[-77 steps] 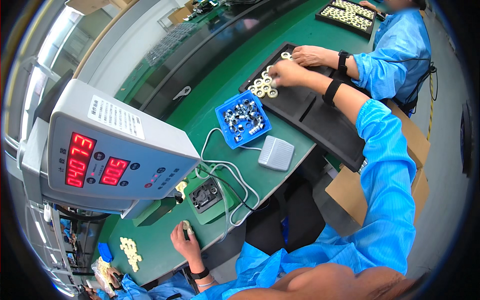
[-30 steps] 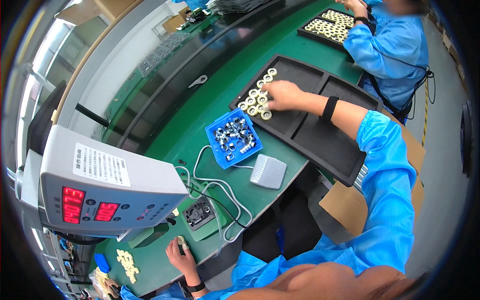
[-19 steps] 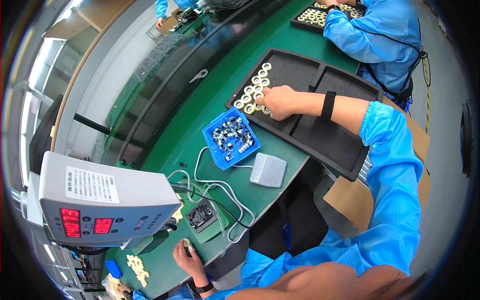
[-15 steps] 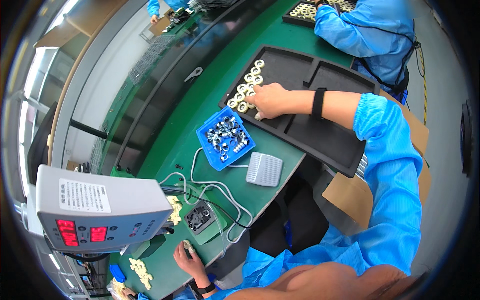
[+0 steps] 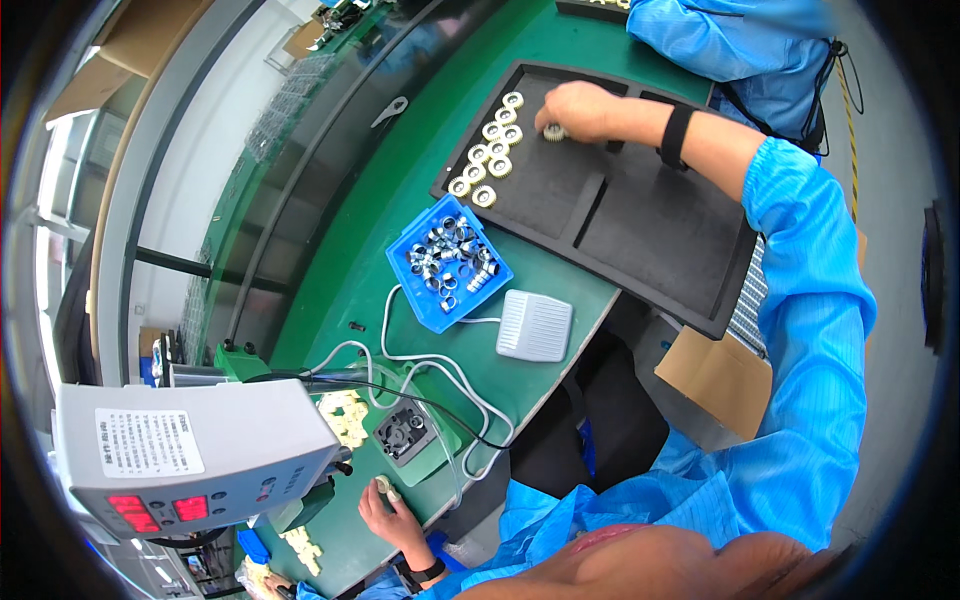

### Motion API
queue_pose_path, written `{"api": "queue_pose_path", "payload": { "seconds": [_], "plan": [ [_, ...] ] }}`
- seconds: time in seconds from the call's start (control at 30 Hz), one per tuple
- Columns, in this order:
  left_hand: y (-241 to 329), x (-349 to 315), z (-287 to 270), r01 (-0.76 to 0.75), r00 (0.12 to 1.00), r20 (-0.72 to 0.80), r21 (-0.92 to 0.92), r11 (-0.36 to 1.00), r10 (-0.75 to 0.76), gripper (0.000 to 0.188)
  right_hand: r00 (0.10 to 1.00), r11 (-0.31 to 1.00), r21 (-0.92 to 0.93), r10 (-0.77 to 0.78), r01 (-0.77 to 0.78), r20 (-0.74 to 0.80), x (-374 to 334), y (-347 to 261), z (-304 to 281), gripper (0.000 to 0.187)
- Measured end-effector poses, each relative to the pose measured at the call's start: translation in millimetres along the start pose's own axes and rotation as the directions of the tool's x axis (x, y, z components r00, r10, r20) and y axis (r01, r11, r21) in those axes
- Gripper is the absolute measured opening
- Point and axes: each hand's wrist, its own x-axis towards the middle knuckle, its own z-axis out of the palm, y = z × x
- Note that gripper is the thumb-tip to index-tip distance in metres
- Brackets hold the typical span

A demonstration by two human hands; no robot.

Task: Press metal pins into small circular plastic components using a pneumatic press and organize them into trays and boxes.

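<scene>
Over the upper part of a black divided tray point(image 5: 640, 235), my right hand point(image 5: 582, 112) is closed, with a small cream gear point(image 5: 554, 131) at its fingertips. To its left, several cream gears point(image 5: 498, 166) stand in two uneven rows along the tray's left side. At the bench's near edge my left hand point(image 5: 388, 518) is closed round a small cream ring-like part point(image 5: 385, 486); its far side is hidden by the fingers. Just beyond that hand lies a dark square fixture point(image 5: 405, 432) on a green base.
A blue bin point(image 5: 437, 318) of metal rings and a grey foot pedal point(image 5: 534, 326) with cables stand mid-bench. A grey box with red displays point(image 5: 195, 450) rises at left, near cream parts point(image 5: 343, 418). A co-worker's blue sleeve point(image 5: 730, 40) is at upper right; an open carton point(image 5: 715, 382) sits below the tray.
My right hand has moved up and right, away from the lower gear rows, with a gear at its fingertips. My left hand stays near the fixture. The whole view has shifted slightly.
</scene>
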Motion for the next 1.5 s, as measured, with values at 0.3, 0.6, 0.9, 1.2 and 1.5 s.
{"api": "queue_pose_path", "payload": {
  "seconds": [0.3,0.6,0.9,1.2,1.5],
  "plan": [
    [1.4,0.2,4.3,-0.003,0.999,-0.032,-0.027,1.0,0.002,0.034,0.986,0.999,0.034,0.018,-0.013,-0.167,62.1,69.0,38.1,0.052],
    [1.0,0.1,4.9,-0.016,0.999,-0.03,-0.022,1.0,0.016,0.036,0.942,0.974,0.225,0.042,0.036,-0.332,62.6,59.4,39.1,0.056],
    [-3.5,-2.9,2.8,-0.033,0.999,-0.028,-0.044,0.998,0.032,0.033,0.955,0.95,0.252,0.234,-0.185,-0.182,56.6,43.6,30.4,0.054],
    [-2.1,0.7,4.5,-0.038,0.999,-0.038,-0.008,0.999,0.038,0.032,0.963,0.959,0.215,-0.131,0.183,-0.235,33.1,-24.5,0.5,0.047],
    [2.5,0.6,1.9,-0.023,0.999,-0.037,-0.042,0.999,0.021,0.032,0.956,0.956,0.183,-0.185,0.228,-0.229,33.9,-56.3,24.6,0.029]
  ]
}}
